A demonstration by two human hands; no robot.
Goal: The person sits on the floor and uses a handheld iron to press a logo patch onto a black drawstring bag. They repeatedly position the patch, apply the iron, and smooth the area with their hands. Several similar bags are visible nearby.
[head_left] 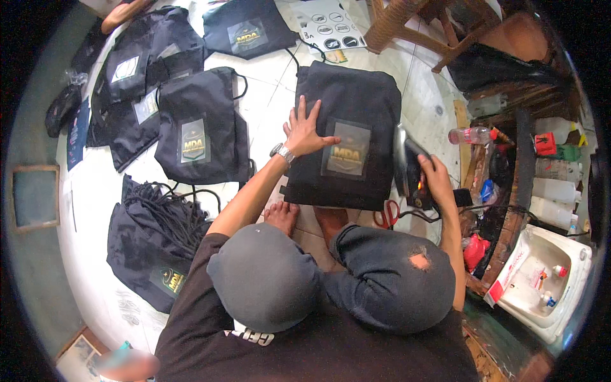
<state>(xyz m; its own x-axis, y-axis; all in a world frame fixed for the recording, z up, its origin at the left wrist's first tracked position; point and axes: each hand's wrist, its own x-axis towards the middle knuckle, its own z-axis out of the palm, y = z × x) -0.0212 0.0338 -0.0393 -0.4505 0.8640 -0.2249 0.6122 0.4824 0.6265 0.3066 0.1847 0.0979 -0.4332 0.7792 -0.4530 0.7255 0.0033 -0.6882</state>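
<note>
A black fabric bag (344,89) lies flat in front of me, with a clear film over a gold printed patch (346,148) at its middle. My left hand (305,130), a watch on the wrist, rests open on the bag's left part, fingers spread and thumb reaching to the film's edge. My right hand (437,180) is wrapped round a dark iron (408,167), held at the bag's right edge, its cord trailing rightward. Red-handled scissors (385,215) lie below the iron.
More black bags (178,95) and a bag heap (143,235) lie leftward. A sheet with round designs (328,19) is at the back. A wooden stool (407,25), bottle (470,135) and white plastic tub (528,286) stand rightward. Another person's arm (121,14) enters top left.
</note>
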